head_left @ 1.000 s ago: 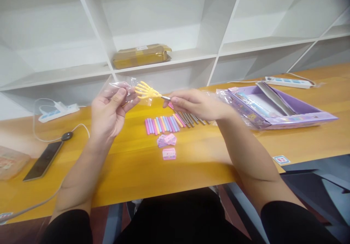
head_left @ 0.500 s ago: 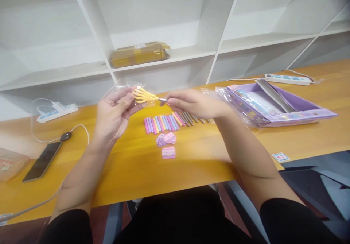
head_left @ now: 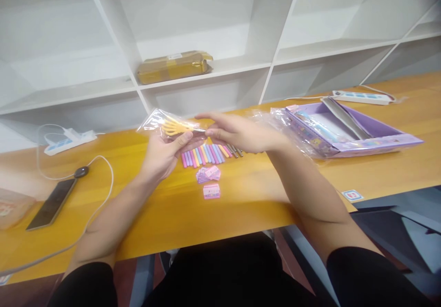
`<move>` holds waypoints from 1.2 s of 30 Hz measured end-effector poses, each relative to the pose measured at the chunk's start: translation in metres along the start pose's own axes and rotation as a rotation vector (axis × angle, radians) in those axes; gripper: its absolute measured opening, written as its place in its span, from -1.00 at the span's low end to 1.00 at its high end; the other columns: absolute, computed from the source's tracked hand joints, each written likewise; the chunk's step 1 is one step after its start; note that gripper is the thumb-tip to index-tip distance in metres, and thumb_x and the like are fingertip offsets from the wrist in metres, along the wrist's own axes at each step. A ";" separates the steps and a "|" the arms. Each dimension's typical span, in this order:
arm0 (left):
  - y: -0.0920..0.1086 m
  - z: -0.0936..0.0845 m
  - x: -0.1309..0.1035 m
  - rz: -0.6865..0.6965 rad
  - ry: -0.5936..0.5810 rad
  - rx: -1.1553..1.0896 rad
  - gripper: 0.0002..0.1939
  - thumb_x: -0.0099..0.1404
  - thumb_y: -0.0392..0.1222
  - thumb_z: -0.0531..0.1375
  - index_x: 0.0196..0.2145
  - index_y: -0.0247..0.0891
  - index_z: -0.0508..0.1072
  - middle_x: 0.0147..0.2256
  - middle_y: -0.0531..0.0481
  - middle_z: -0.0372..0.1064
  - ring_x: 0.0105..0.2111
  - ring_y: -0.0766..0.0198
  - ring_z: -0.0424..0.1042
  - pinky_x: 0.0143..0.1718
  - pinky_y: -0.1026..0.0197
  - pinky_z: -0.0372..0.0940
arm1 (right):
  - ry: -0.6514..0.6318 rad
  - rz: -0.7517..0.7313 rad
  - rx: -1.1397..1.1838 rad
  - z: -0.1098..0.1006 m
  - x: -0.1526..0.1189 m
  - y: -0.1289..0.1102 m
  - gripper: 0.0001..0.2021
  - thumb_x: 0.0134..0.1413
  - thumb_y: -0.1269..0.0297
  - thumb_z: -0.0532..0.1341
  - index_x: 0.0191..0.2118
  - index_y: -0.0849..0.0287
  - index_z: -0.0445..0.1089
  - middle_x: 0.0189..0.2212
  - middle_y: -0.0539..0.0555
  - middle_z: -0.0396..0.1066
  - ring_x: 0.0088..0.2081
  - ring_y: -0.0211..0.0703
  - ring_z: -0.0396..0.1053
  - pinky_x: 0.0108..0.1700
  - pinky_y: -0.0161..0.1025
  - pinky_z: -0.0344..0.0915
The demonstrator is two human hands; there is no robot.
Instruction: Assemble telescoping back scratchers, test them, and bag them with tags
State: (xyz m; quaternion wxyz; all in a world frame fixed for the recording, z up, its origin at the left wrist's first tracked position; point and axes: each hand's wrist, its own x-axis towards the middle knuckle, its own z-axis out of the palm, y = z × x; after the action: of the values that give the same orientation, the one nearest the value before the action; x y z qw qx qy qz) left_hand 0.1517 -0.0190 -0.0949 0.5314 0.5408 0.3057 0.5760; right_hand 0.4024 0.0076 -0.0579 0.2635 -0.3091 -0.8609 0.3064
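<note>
A yellow hand-shaped piece (head_left: 174, 126) with a metal rod lies inside a clear plastic bag (head_left: 156, 118). My left hand (head_left: 161, 156) is closed on the bag, its thumb across the lower part of the yellow piece. The fingertips of my right hand (head_left: 237, 131) pinch the rod end at the right. Below both hands, a row of pink, purple, blue and yellow sticks (head_left: 203, 155) lies on the table, with metal rods (head_left: 236, 151) beside it, partly hidden by my right hand. Nearer me are fanned pink cards (head_left: 208, 174) and a pink card stack (head_left: 211, 191).
An open purple box (head_left: 379, 142) with plastic wrap stands at the right. A phone (head_left: 52, 204), cable and power strip (head_left: 70, 142) are at the left. Another power strip (head_left: 361, 97) lies behind the box. A taped parcel (head_left: 175, 66) rests on the shelf.
My left hand has moved right, closer to my right hand, and its thumb now lies lower on the yellow piece. The bag's upper left part now spreads out above my left hand.
</note>
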 end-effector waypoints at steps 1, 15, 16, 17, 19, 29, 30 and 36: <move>-0.003 0.000 0.000 -0.009 -0.003 0.002 -0.50 0.18 0.06 0.73 -0.08 -0.30 0.79 -0.04 -0.26 0.79 0.11 -0.20 0.78 0.27 -0.19 0.68 | 0.000 0.009 0.001 0.002 0.001 -0.001 -0.38 0.68 -0.01 0.14 0.61 0.21 0.26 -0.04 0.18 0.66 -0.19 -0.06 0.49 -0.19 -0.18 0.38; 0.028 -0.021 0.012 0.248 0.184 0.029 -0.59 0.18 0.04 0.72 -0.16 -0.24 0.78 -0.08 -0.15 0.79 0.04 -0.05 0.80 0.10 0.03 0.76 | 0.035 0.083 -0.187 -0.015 -0.005 -0.003 -0.53 0.68 -0.16 0.15 0.15 0.15 0.57 -0.29 0.03 0.50 -0.33 -0.16 0.36 -0.25 -0.18 0.24; 0.031 -0.025 0.013 0.270 0.192 0.035 -0.61 0.21 0.04 0.71 -0.16 -0.22 0.79 -0.08 -0.14 0.79 0.01 -0.02 0.80 0.08 0.06 0.76 | 0.020 0.093 -0.209 -0.017 -0.005 -0.002 -0.53 0.69 -0.16 0.13 0.07 0.15 0.58 -0.29 0.04 0.51 -0.32 -0.16 0.37 -0.24 -0.17 0.23; 0.033 -0.028 0.013 0.289 0.196 0.043 -0.63 0.23 0.05 0.70 -0.17 -0.21 0.79 -0.08 -0.14 0.79 -0.02 0.01 0.80 0.05 0.09 0.76 | 0.007 0.100 -0.225 -0.019 -0.005 -0.001 -0.52 0.70 -0.14 0.10 0.02 0.15 0.59 -0.29 0.05 0.52 -0.32 -0.16 0.38 -0.23 -0.17 0.23; 0.037 -0.034 0.015 0.310 0.193 0.063 -0.64 0.26 0.09 0.68 -0.18 -0.19 0.79 -0.08 -0.14 0.79 -0.06 0.04 0.81 0.00 0.13 0.77 | -0.005 0.101 -0.243 -0.021 -0.005 0.001 -0.51 0.71 -0.11 0.07 -0.03 0.14 0.61 -0.26 0.08 0.56 -0.28 -0.14 0.41 -0.20 -0.16 0.23; 0.031 -0.029 0.015 0.276 0.214 0.044 -0.60 0.26 0.09 0.69 -0.21 -0.27 0.77 -0.11 -0.17 0.77 0.00 -0.02 0.80 0.06 0.09 0.76 | 0.007 0.145 -0.214 -0.012 0.001 -0.001 -0.50 0.70 -0.07 0.10 0.04 0.18 0.70 -0.42 0.02 0.42 -0.39 -0.18 0.29 -0.25 -0.17 0.13; 0.029 -0.027 0.014 0.267 0.207 0.042 -0.59 0.25 0.09 0.69 -0.21 -0.28 0.77 -0.11 -0.18 0.77 0.01 -0.03 0.80 0.06 0.08 0.76 | 0.012 0.151 -0.202 -0.010 0.002 -0.003 -0.50 0.70 -0.06 0.11 0.03 0.18 0.69 -0.45 0.00 0.39 -0.41 -0.20 0.26 -0.27 -0.17 0.11; 0.014 -0.013 0.009 0.197 0.126 0.015 -0.60 0.28 0.06 0.68 -0.18 -0.31 0.78 -0.10 -0.22 0.77 0.04 -0.07 0.79 0.10 0.01 0.75 | 0.052 0.136 -0.092 0.009 0.004 -0.013 -0.60 0.71 0.03 0.16 -0.13 0.17 0.57 -0.53 -0.11 0.20 -0.50 -0.29 0.10 -0.36 -0.21 0.01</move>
State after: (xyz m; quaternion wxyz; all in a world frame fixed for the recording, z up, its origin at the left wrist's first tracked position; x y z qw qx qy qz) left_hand 0.1366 -0.0111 -0.0826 0.4478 0.5347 0.2881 0.6561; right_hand 0.3891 -0.0009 -0.0541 0.2499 -0.3864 -0.8440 0.2754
